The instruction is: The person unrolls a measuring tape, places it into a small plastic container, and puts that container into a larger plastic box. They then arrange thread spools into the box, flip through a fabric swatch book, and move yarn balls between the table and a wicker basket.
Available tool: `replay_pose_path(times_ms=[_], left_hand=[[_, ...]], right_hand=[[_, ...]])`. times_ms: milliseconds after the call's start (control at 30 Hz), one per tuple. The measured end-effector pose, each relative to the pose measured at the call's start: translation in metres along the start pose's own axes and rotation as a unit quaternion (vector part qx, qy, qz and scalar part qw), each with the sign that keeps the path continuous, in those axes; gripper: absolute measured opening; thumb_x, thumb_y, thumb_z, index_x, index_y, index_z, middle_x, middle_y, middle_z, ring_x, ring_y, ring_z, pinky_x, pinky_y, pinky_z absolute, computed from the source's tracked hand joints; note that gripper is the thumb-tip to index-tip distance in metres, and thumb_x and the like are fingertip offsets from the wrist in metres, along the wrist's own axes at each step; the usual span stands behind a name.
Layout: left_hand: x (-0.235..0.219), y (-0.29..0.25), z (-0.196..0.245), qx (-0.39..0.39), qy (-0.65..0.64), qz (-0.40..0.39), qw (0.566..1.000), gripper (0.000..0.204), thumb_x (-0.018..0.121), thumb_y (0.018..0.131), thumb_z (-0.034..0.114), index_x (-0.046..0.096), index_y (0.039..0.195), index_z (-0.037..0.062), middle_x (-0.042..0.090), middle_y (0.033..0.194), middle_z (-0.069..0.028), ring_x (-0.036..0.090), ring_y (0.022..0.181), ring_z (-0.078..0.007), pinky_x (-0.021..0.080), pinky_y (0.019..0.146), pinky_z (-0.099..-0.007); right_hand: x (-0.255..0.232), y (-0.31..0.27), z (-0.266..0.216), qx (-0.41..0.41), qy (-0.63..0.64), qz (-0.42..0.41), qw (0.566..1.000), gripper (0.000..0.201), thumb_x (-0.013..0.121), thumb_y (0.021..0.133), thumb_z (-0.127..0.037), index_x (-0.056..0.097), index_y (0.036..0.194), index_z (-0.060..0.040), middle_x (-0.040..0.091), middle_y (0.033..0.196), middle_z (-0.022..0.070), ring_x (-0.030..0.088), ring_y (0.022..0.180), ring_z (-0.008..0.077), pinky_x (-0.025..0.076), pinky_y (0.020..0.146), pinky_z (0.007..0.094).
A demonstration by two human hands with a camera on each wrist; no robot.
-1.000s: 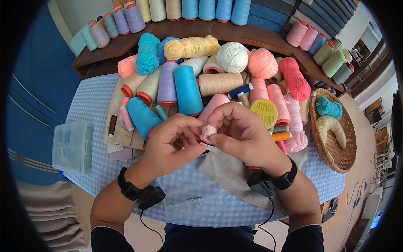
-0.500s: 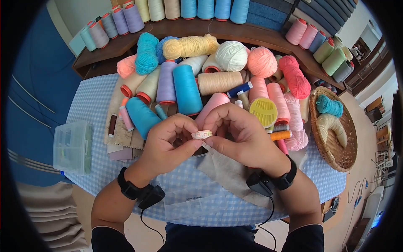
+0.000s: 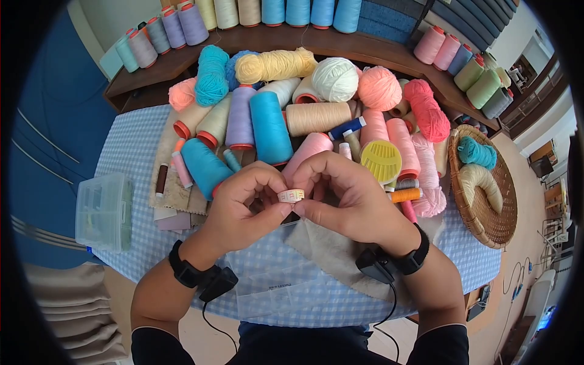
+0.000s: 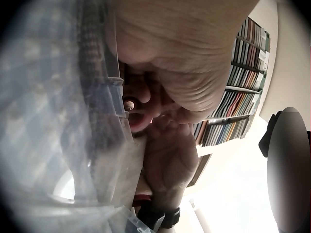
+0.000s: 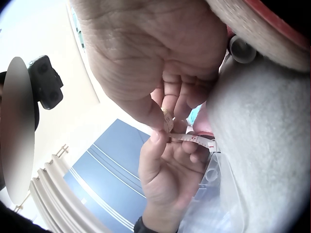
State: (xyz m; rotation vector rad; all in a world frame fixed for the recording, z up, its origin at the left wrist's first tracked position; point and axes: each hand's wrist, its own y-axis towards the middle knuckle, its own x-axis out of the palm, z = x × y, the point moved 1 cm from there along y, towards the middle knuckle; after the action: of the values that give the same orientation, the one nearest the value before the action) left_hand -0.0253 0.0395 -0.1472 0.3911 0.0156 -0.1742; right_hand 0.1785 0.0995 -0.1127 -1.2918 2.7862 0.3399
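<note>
A small rolled white measuring tape (image 3: 291,196) with printed numbers is pinched between both hands. My left hand (image 3: 248,210) grips its left side with thumb and curled fingers; my right hand (image 3: 347,198) holds its right side the same way. In the right wrist view the tape's loose end (image 5: 194,139) runs out past the fingers of the left hand (image 5: 167,170), beside the right hand (image 5: 150,53). In the left wrist view the left hand (image 4: 180,48) hides the tape.
Below the hands lie a clear plastic case (image 3: 274,298) and grey cloth (image 3: 328,249). Thread cones (image 3: 271,128) and yarn balls (image 3: 335,79) are piled behind. A clear box (image 3: 104,213) stands left, a wicker basket (image 3: 510,210) right, on the checked tablecloth (image 3: 131,152).
The tape has turned from a roll seen at an angle to a level band with its numbers facing up. Both hands have moved slightly closer together round it.
</note>
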Motion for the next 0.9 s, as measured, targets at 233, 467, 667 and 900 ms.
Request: replay_pose_path(times_ms=[233, 467, 667, 900], left_hand=[[0.0007, -0.0001, 0.0002, -0.008, -0.001, 0.003, 1.0, 0.019, 0.069, 0.088, -0.002, 0.059, 0.103, 0.004, 0.058, 0.103, -0.0014, 0.058, 0.084, -0.0043, 0.048, 0.07, -0.0197], [0.0012, 0.0006, 0.0015, 0.019, -0.005, 0.012, 1.0, 0.021, 0.069, 0.088, -0.003, 0.058, 0.104, 0.0035, 0.058, 0.104, -0.0026, 0.059, 0.085, -0.0053, 0.049, 0.07, -0.02], [0.0023, 0.0015, 0.0049, 0.029, 0.027, 0.008, 0.999, 0.022, 0.069, 0.088, -0.004, 0.059, 0.106, 0.0034, 0.058, 0.105, -0.0031, 0.059, 0.085, -0.0055, 0.049, 0.07, -0.0203], [0.0009, 0.0016, 0.0023, 0.041, 0.043, 0.012, 0.998, 0.021, 0.069, 0.087, -0.006, 0.061, 0.105, 0.0033, 0.058, 0.104, -0.0029, 0.059, 0.084, -0.0054, 0.049, 0.069, -0.0203]], right_hand=[[0.0008, 0.0002, 0.0032, 0.002, 0.03, 0.009, 1.0, 0.031, 0.071, 0.089, 0.005, 0.057, 0.115, -0.0047, 0.058, 0.103, -0.0015, 0.058, 0.092, 0.0052, 0.049, 0.081, 0.0216], [0.0011, 0.0019, 0.0018, 0.021, -0.001, -0.011, 1.0, 0.025, 0.068, 0.091, 0.005, 0.059, 0.113, -0.0033, 0.061, 0.099, -0.001, 0.059, 0.09, 0.0054, 0.05, 0.081, 0.0216], [0.0015, 0.0016, 0.0045, 0.019, 0.01, -0.001, 1.0, 0.023, 0.067, 0.092, 0.004, 0.059, 0.112, -0.0032, 0.062, 0.098, -0.0008, 0.06, 0.09, 0.0051, 0.05, 0.08, 0.0217], [0.0018, 0.001, 0.0014, 0.018, 0.008, -0.001, 1.0, 0.022, 0.068, 0.092, 0.003, 0.059, 0.111, -0.0039, 0.061, 0.098, -0.0012, 0.059, 0.089, 0.0046, 0.05, 0.079, 0.021]])
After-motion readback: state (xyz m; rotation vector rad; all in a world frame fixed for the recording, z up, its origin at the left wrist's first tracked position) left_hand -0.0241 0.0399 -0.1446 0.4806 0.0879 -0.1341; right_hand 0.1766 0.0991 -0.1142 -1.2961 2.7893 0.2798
